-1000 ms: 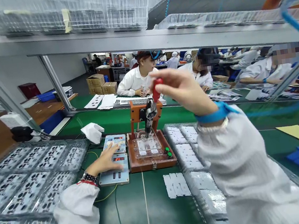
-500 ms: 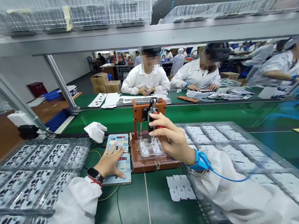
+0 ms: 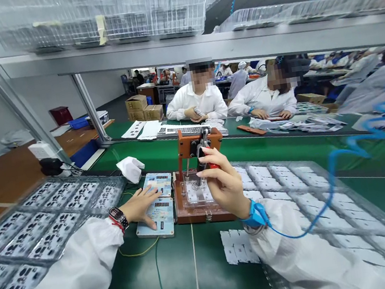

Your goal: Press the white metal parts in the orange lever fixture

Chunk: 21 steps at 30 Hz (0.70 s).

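My left hand [image 3: 141,206] lies with fingers spread over two light-blue meter boxes, the upper meter [image 3: 164,178] and the lower meter [image 3: 167,221], each with a digital display. My right hand [image 3: 226,184] is closed round the handle [image 3: 213,165] of a toggle clamp on a brown press fixture; red shows between the fingers. The fixture's base [image 3: 194,215] stands just right of the meters. Its clear plate [image 3: 190,194] lies over white pieces, partly hidden by my right hand. Several flat white pieces [image 3: 233,244] lie on the table below my right wrist.
A clear tray of printed sheets [image 3: 46,234] is at left, and a tray of white pieces [image 3: 309,199] at right. A blue cord [image 3: 320,222] runs from my right wristband. Crumpled white paper [image 3: 131,169] sits behind the meters. Co-workers in white sit beyond the shelf frame.
The view has swung slightly left, so the scene sits further right. Red digits lit on the meter displays before look dark now. Both hands keep about the same places on the meters and handle.
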Available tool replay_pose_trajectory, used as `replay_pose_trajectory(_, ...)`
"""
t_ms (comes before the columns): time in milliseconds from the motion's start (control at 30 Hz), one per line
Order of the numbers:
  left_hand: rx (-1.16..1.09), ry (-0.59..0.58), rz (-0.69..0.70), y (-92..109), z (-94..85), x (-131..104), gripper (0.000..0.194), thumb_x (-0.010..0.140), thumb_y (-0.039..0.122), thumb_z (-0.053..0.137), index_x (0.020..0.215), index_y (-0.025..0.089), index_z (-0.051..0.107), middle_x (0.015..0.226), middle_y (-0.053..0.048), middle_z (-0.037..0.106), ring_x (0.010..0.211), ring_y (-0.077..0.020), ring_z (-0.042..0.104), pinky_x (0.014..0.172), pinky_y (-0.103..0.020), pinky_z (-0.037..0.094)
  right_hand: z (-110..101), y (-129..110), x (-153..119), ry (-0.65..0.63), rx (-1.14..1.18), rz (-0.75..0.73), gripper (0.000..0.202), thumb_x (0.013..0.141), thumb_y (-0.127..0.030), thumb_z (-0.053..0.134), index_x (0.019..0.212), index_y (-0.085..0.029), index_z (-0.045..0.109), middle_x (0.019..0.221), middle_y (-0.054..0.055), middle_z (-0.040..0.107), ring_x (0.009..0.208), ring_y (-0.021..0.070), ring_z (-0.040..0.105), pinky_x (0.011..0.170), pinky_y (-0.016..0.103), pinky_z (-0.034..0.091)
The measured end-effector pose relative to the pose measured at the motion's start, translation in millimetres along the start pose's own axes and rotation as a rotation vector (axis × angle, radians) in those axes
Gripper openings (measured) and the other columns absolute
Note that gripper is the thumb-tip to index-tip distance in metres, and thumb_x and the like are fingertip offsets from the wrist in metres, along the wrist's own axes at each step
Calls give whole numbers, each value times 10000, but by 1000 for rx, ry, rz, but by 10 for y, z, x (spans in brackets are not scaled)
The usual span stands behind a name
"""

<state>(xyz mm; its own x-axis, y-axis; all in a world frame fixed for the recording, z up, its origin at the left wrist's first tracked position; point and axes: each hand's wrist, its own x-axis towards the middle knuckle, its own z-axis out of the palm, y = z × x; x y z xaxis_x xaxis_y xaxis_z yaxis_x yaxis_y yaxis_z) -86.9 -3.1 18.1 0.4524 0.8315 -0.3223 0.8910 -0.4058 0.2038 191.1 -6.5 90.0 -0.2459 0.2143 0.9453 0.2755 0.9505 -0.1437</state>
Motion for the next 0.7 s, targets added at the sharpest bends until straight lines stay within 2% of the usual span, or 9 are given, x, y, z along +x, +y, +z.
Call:
replay_pose_trajectory(133, 36, -41, 25, 23, 68, 8, 1132, 604, 673, 705, 1483, 218, 157, 1548, -159, 103, 1417, -350, 3, 1109, -543, 77, 4, 6, -6, 5, -9, -10, 296, 770, 25, 459, 883, -205, 609, 1087, 66, 581, 1235, 270, 486, 1039, 556, 396)
replay_pose_trajectory(333, 21, 17, 29, -37, 148, 52, 1092, 662, 686, 658, 1487, 192, 141, 1540, -184, 104, 1412, -351, -28, 1102, -560, 55, 17, 16, -16, 21, 0, 1, 310, 744, 8, 487, 893, -225, 625, 1109, 57, 584, 1217, 285, 500, 1028, 578, 391)
replay_pose_trajectory(467, 74, 103, 62, 17, 234, 37, 1019, 685, 618, 693, 1472, 185, 211, 1502, -189, 263, 1410, -354, 117, 1112, -546, 75, 37, 34, -37, 44, -13, 5, 282, 731, -10, 520, 849, -234, 643, 1101, 52, 598, 1196, 293, 521, 1032, 562, 395)
replay_pose_trajectory(567, 159, 193, 91, 158, 238, -92, 895, 731, 480, 730, 1443, 166, 289, 1433, -182, 406, 1396, -329, 209, 1130, -492, 100, 43, 55, -46, 56, -36, -1, 270, 716, -18, 550, 816, -247, 652, 1095, 58, 609, 1180, 299, 537, 1033, 523, 415)
replay_pose_trajectory(633, 205, 211, 78, 235, 178, -270, 870, 728, 435, 749, 1430, 162, 313, 1449, -180, 381, 1397, -331, 202, 1127, -495, 133, 41, 62, -38, 55, -69, -9, 269, 698, -19, 575, 803, -253, 656, 1081, 69, 617, 1164, 311, 549, 1018, 505, 441)
replay_pose_trajectory(700, 198, 195, 18, 236, 64, -538, 848, 727, 439, 746, 1419, 174, 334, 1496, -166, 298, 1404, -342, 169, 1114, -510, 181, 39, 58, -19, 57, -110, -28, 264, 681, -20, 597, 781, -257, 658, 1056, 81, 624, 1140, 321, 568, 996, 492, 465)
